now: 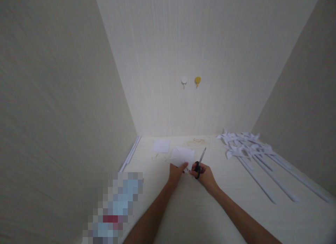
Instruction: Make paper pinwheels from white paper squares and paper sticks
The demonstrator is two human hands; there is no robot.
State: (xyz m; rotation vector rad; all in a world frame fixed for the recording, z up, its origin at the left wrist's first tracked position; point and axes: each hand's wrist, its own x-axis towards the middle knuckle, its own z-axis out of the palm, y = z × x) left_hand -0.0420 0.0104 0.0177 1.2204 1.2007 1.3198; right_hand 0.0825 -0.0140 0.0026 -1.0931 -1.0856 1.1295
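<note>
Paper (182,156) in left hand (176,172), beside scissors (200,162)

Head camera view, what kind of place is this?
Probably a home paper-craft corner: a pale table walled on three sides, finished paper pinwheels at the right, scissors and a paper sheet in hand.

A row of white paper pinwheels (252,146) on long sticks lies at the table's (183,209) right. A square paper sheet (161,145) lies near white sticks (130,153) on the left. A white hook (184,81) and a yellow hook (197,81) hang on the wall.
</note>
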